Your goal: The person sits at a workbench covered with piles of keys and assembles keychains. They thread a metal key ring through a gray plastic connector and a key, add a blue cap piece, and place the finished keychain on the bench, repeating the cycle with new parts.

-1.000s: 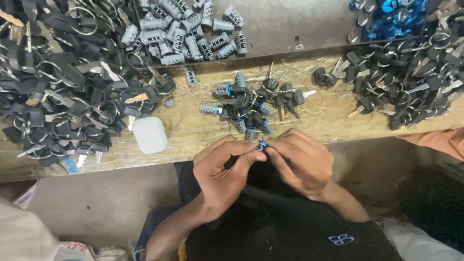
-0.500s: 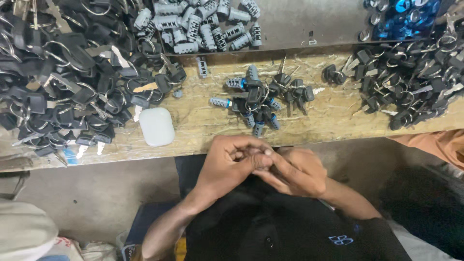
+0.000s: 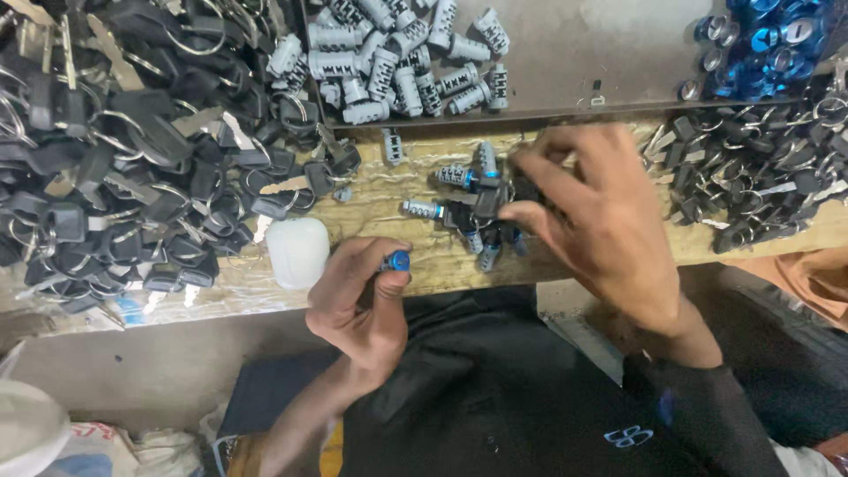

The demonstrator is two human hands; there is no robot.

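Left hand nearest, fingers curled, pinching blue-tipped lock cylinder at desk edge — best kept steady, tip up. White case just left of those fingers. Farther out, right hand over small cluster of cylinders and keys, fingers pressed on black key head — single out one piece, don't drag the cluster. Beyond: grey cylinders, black key heap far left.

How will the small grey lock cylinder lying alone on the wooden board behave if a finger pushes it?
The lone lock cylinder looks round and ribbed, so it would probably roll rather than slide. It looks like metal, likely stiff and heavy for its size. The rough wooden board may slow it.
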